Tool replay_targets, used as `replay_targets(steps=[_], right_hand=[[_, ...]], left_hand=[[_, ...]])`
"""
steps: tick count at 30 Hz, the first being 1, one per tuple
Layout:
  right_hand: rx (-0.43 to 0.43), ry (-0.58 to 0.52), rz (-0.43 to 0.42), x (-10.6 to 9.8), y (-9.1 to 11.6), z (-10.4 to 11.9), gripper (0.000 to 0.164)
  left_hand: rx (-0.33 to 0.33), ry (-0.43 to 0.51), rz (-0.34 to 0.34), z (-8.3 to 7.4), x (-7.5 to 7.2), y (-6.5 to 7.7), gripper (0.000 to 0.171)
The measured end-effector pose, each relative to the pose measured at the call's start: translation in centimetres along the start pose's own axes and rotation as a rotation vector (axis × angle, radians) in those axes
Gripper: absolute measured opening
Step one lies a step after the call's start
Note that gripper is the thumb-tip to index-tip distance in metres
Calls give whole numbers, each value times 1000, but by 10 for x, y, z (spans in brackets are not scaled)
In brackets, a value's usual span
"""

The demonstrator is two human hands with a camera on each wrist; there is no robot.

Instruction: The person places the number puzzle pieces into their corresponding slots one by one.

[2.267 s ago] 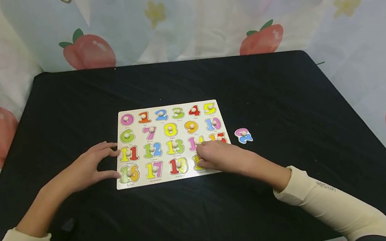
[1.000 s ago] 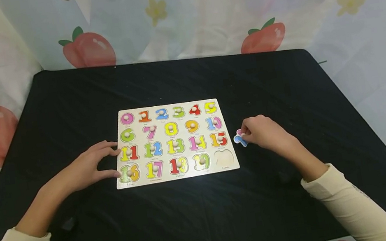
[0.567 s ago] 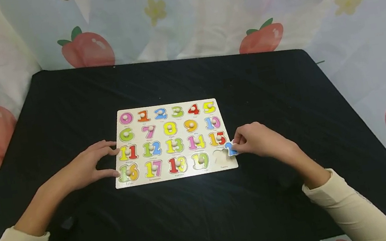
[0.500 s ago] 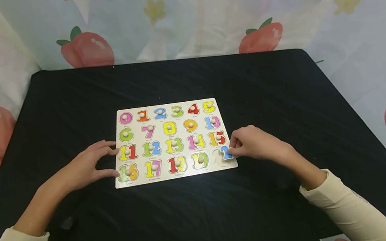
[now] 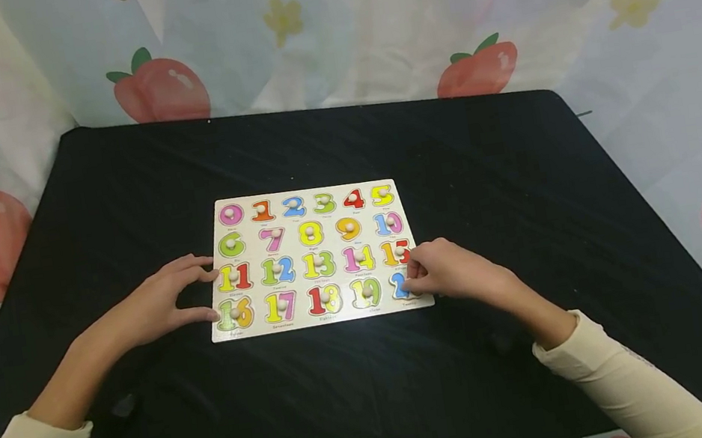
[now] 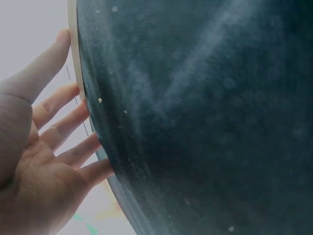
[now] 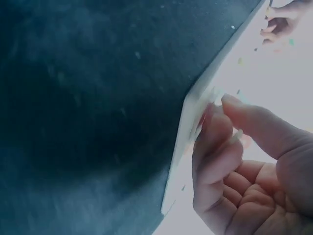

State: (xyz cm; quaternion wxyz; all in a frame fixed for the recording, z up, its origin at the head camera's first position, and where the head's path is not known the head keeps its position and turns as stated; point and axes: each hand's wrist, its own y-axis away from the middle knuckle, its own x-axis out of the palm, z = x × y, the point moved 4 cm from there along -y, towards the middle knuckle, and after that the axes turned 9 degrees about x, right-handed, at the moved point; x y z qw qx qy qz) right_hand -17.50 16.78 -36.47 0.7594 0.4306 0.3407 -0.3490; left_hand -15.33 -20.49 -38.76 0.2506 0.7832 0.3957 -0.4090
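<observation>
A pale wooden number puzzle board [image 5: 330, 233] lies on the black table, its knobbed pieces from 0 to 19 in their recesses. My right hand [image 5: 457, 267] pinches the blue-and-pink 20 puzzle piece [image 5: 398, 285] at the bottom right corner of the board, over its recess. The hand covers most of that piece. In the right wrist view, thumb and forefinger meet close above the board's corner. My left hand [image 5: 175, 294] rests at the board's left edge, thumb and fingers spread. The left wrist view shows those fingertips right along the board edge [image 6: 73, 39].
Black cloth [image 5: 351, 401] covers the table around the board. A fabric backdrop [image 5: 350, 30] printed with peaches and flowers rises behind the table and along both sides.
My right hand left the 19 piece, took the 20 piece from the table right of the board and carried it left to the bottom right recess. The left hand has stayed put.
</observation>
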Motion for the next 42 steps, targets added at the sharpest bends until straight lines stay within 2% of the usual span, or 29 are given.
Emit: replay_targets(steps=[6, 13, 16, 19, 23, 27, 37, 42], right_hand=[[-10, 3, -4, 7, 0, 2, 12], [-36, -49, -42, 7, 0, -2, 18], [-9, -46, -105, 0, -1, -6, 24], [37, -31, -206, -10, 1, -11, 28], [66, -10, -337, -22, 6, -19, 31], [85, -3, -430, -30, 13, -28, 34], [154, -21, -510, -35, 26, -51, 32], [144, -30, -512, -35, 24, -60, 31]], left_hand=[[-2, 1, 4, -1, 2, 1, 67], [1, -3, 7, 1, 1, 3, 66], [14, -4, 6, 2, 0, 3, 64], [23, -6, 3, 3, 1, 4, 61], [33, -11, -10, 5, 0, 6, 59], [42, -17, -22, 5, 0, 8, 59], [52, 2, -17, 6, 0, 11, 55], [49, -1, -13, 8, 2, 11, 56]])
